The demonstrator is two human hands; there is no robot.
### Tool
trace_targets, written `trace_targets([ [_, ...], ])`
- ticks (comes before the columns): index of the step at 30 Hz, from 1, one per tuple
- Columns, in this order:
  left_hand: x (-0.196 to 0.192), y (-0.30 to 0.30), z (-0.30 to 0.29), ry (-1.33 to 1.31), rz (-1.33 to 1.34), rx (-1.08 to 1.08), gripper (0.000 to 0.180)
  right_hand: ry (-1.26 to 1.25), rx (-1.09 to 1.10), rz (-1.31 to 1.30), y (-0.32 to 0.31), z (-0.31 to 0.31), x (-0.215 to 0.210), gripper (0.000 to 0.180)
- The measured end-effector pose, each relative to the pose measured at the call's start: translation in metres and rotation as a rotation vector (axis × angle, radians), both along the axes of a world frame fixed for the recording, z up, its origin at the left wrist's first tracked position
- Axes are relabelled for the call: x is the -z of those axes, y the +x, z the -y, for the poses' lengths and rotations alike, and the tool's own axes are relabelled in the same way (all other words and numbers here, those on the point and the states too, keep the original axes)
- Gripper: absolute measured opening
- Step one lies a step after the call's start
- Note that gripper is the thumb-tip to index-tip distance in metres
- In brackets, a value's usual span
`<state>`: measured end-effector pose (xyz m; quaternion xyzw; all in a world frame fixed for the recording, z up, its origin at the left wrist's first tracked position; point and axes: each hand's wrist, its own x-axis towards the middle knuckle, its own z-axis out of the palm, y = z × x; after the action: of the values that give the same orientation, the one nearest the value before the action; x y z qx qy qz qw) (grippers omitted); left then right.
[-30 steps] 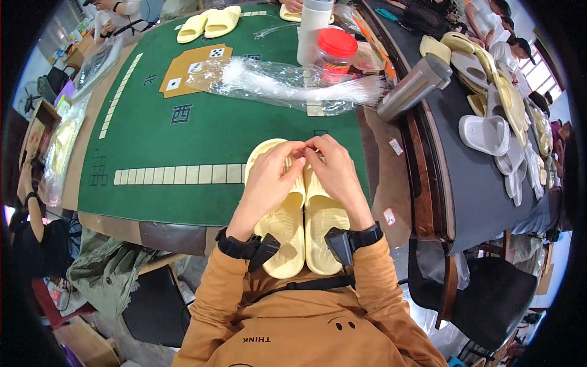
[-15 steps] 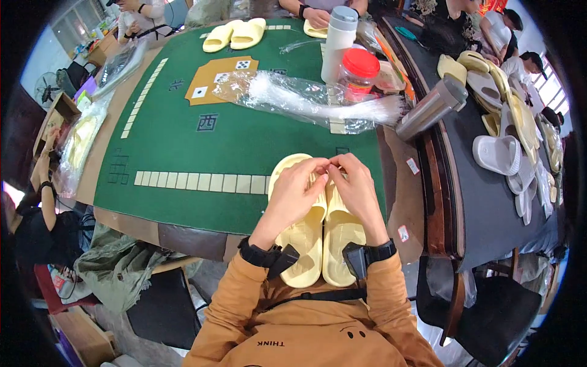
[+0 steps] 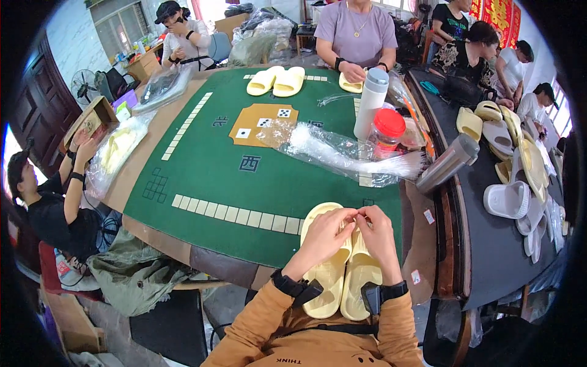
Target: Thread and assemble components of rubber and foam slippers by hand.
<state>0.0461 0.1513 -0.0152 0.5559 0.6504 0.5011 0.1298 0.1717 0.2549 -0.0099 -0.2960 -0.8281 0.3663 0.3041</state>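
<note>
A pair of pale yellow slippers lies side by side at the table's near edge, the left slipper (image 3: 324, 286) and the right slipper (image 3: 359, 280) with their toes pointing away from me. Above their straps, my left hand (image 3: 323, 237) and my right hand (image 3: 378, 235) meet with fingertips pinched together. Anything between the fingertips is too small to make out. Beyond them lies a clear plastic bag (image 3: 324, 150) of thin white strands.
On the green table mat (image 3: 202, 174) stand a white bottle (image 3: 372, 101), a red-lidded jar (image 3: 388, 129) and another slipper pair (image 3: 275, 81). A grey tumbler (image 3: 449, 162) leans at the right edge. More slippers (image 3: 507, 199) pile on the dark table. Several people sit around.
My view has tilted up and turned left, so more of the room shows. Both hands stay pinched together over the slippers, with little visible movement.
</note>
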Motion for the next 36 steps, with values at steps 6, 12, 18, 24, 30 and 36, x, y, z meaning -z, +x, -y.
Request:
trace_targets([
  [6,-0.002,0.002,0.000,-0.035,0.047,-0.002,0.028,-0.004,0.003,0.004,0.001,-0.001,0.000,0.011],
  [12,-0.012,0.001,0.003,-0.161,0.090,0.022,0.031,-0.016,0.004,0.009,0.001,-0.002,0.004,0.012],
  [18,-0.004,0.002,0.001,-0.039,0.043,0.005,0.028,-0.003,0.000,0.010,0.001,-0.001,0.002,0.012],
  [24,-0.005,0.002,0.000,-0.077,0.056,0.026,0.029,0.015,-0.004,-0.002,0.003,-0.005,0.006,0.011],
  [30,-0.009,-0.001,0.002,-0.142,0.087,0.040,0.031,0.113,0.002,-0.031,0.001,-0.002,0.007,0.012],
  [36,-0.009,0.001,0.000,-0.088,0.066,0.024,0.027,0.058,0.000,-0.010,0.002,-0.002,0.001,0.013],
])
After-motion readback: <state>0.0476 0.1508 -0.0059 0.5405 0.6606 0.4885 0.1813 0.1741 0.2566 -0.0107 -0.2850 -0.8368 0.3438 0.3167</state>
